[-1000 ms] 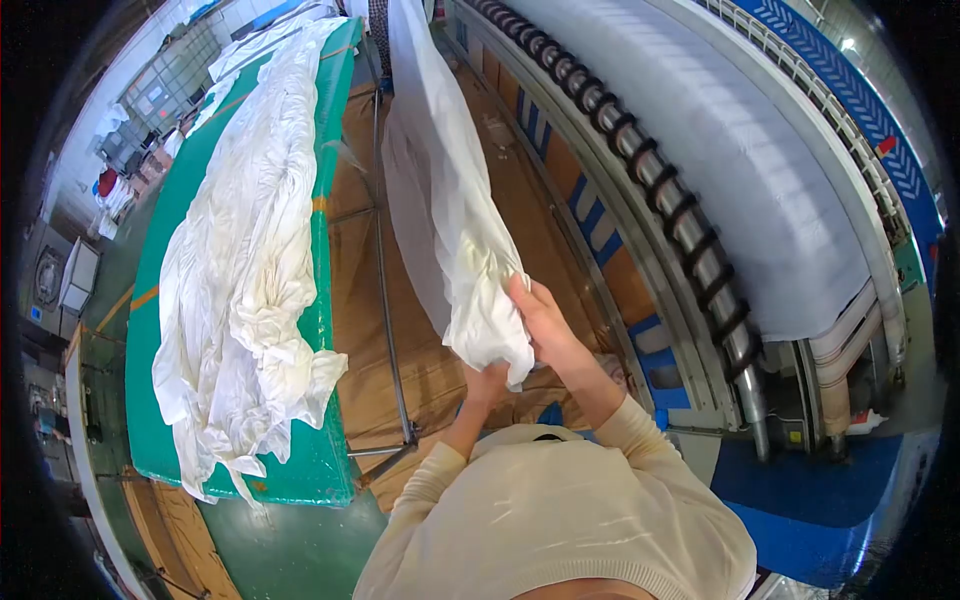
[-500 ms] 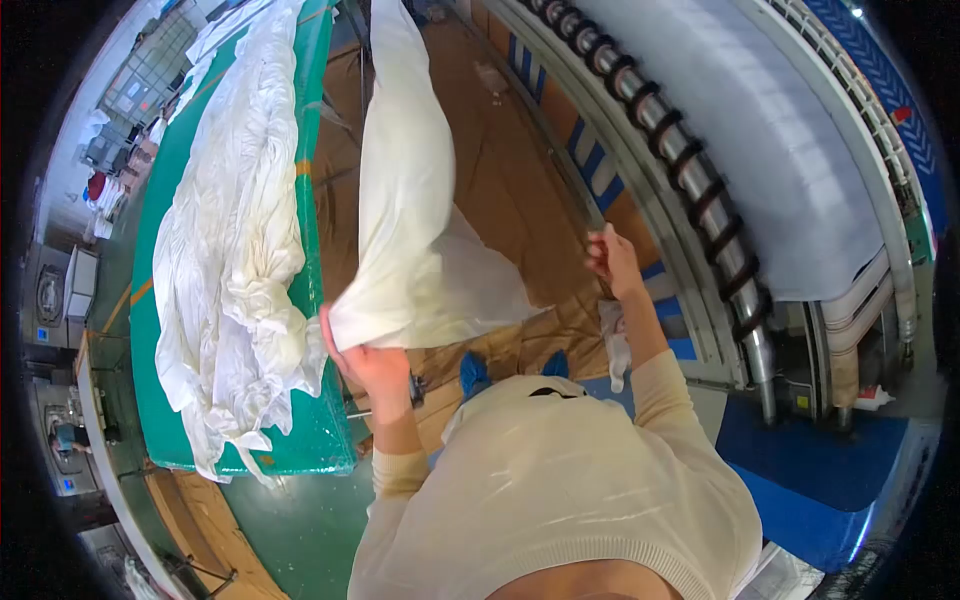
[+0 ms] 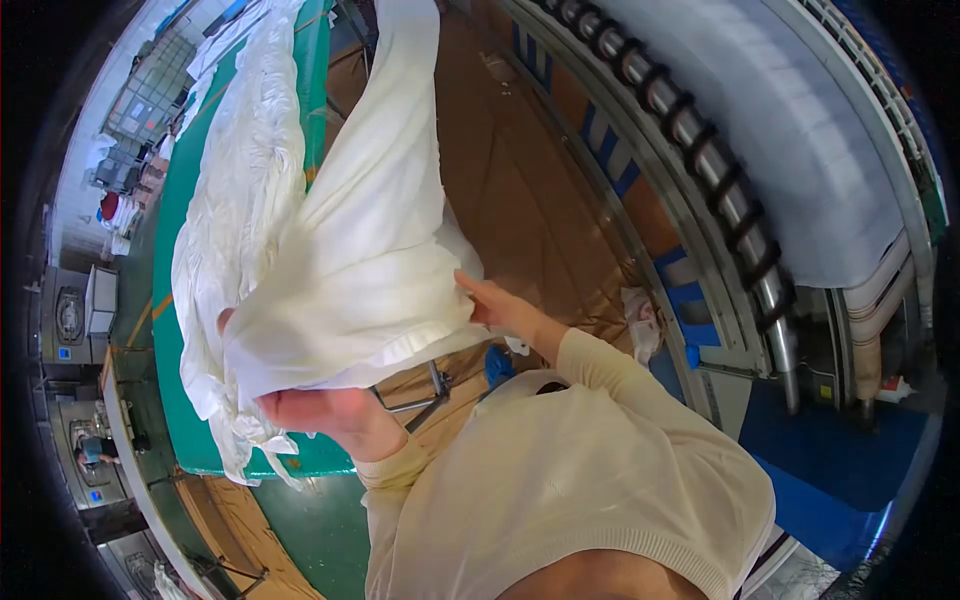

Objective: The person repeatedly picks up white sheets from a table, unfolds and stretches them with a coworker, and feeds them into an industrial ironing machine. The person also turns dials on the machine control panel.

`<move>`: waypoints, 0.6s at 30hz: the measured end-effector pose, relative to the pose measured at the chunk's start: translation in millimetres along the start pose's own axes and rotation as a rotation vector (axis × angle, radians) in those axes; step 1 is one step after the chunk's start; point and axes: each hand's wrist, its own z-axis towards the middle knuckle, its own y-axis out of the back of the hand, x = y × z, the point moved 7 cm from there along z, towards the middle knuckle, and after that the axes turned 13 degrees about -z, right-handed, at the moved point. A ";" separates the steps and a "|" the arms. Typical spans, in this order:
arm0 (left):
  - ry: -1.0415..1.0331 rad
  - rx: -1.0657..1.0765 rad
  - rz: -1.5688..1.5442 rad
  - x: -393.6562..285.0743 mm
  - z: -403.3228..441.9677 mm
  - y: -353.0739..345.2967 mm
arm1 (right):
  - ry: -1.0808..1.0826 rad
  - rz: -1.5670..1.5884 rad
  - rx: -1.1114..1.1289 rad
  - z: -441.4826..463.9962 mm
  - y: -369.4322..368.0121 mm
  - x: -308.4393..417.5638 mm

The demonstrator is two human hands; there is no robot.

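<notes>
A long white sheet (image 3: 350, 270) hangs from the top of the view and spreads out in front of me. My left hand (image 3: 335, 415) grips its near left edge, with most fingers hidden by the cloth and one fingertip showing past the fold. At the sheet's right edge, my right hand (image 3: 492, 302) is closed on the cloth, index finger against it. Left of the held sheet, a heap of crumpled white cloth (image 3: 225, 225) lies along a green table (image 3: 185, 440); the sheet covers part of both.
To the right stands a large machine with a spiral-wrapped metal roller (image 3: 722, 205) and a wide white cloth-covered surface (image 3: 790, 130). Brown sheeting (image 3: 520, 190) covers the floor between. A blue block (image 3: 830, 440) sits at lower right, and front-loading machines (image 3: 75, 310) line the far left.
My left hand has moved left and down, drawing the sheet over the table's edge. My right hand has come left from beside the machine and taken the sheet's right edge.
</notes>
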 end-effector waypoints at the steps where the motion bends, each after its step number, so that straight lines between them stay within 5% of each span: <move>1: -0.054 -0.028 0.006 -3.4 5.1 5.2 | 0.012 0.024 0.126 5.9 -7.9 -3.4; 4: -0.175 -0.090 0.018 -4.9 20.0 25.9 | -0.163 0.134 0.067 7.7 3.3 -24.6; 5: -0.071 -0.232 -0.100 6.5 23.9 46.0 | -0.251 0.186 0.035 4.2 7.7 -31.4; 7: 0.142 -0.505 -0.340 34.8 23.0 85.4 | -0.165 0.129 -0.034 -15.2 19.2 -21.3; 11: 0.342 -0.724 -0.846 118.1 -9.0 155.4 | 0.029 0.104 -0.191 -52.2 92.9 7.5; 13: 0.189 -0.255 0.246 137.7 -37.3 173.5 | 0.229 0.124 -0.306 -76.0 129.9 24.0; 15: 0.684 -0.679 -0.994 196.0 -89.2 172.7 | 0.228 -0.045 -0.572 -104.4 172.4 34.5; 16: 0.466 -0.320 -0.156 187.3 -96.8 179.1 | 0.140 -0.210 -0.763 -122.3 192.9 37.8; 17: 0.192 0.058 0.659 189.3 -117.2 167.1 | 0.319 -0.293 -0.868 -142.2 197.2 50.0; 18: 0.317 -0.054 0.513 234.6 -153.8 190.1 | 0.503 -0.376 -0.970 -161.2 198.3 63.2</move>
